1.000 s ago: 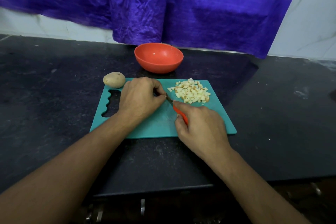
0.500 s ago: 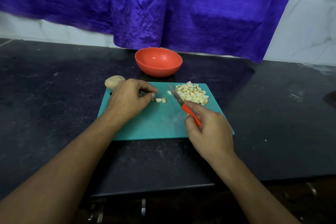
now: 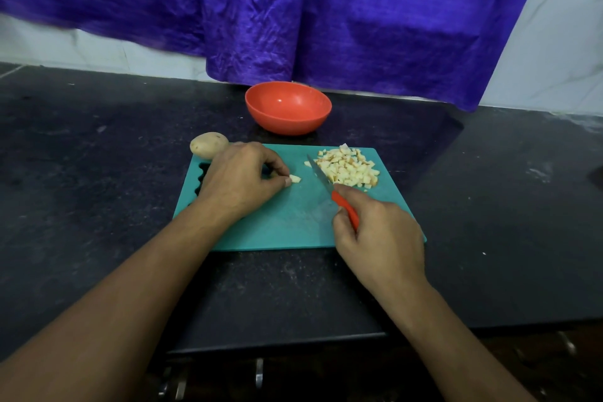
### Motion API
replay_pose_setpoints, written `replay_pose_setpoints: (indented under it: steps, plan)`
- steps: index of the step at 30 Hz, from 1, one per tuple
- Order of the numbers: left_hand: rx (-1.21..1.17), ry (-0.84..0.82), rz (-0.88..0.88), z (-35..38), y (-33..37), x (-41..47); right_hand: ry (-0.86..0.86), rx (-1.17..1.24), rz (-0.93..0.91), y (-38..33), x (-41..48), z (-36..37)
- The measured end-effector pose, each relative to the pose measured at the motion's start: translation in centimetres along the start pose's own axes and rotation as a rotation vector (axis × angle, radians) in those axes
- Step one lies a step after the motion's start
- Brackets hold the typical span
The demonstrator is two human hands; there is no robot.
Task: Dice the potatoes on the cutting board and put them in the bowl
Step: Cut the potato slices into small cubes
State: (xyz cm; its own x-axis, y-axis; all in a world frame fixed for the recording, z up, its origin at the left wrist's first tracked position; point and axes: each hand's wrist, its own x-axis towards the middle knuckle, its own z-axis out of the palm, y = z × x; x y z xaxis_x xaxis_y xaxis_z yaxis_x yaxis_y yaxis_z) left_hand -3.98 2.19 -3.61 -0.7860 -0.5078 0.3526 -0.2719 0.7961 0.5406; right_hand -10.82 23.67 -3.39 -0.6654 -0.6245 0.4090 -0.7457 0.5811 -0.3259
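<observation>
A teal cutting board (image 3: pixel 287 228) lies on the dark counter. A heap of diced potato (image 3: pixel 347 168) sits at its far right. My left hand (image 3: pixel 241 178) rests on the board's left part, its fingertips pinched on a small potato piece (image 3: pixel 294 178). My right hand (image 3: pixel 380 238) grips a knife (image 3: pixel 329 189) by its orange handle, the blade pointing away along the left side of the heap. A whole unpeeled potato (image 3: pixel 208 144) lies at the board's far left corner. The orange bowl (image 3: pixel 288 107) stands empty behind the board.
A purple cloth (image 3: pixel 293 10) hangs over the white tiled wall behind the counter. The counter's front edge (image 3: pixel 277 341) runs just below my forearms, with drawer handles beneath it.
My right hand drew the knife away from my left hand toward the right, next to the heap. My left hand slid left, and a small cut piece now shows at its fingertips.
</observation>
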Motion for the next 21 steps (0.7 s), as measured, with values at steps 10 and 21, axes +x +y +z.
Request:
replay_pose_setpoints:
  steps: [10, 21]
  plan:
    - [0.017, 0.022, -0.026, 0.45, 0.54, 0.27, -0.012, 0.054, -0.077, -0.48, -0.20, -0.03]
    - [0.048, 0.064, -0.070, 0.81, 0.67, 0.17, 0.006, 0.044, -0.095, -0.85, 0.22, 0.50]
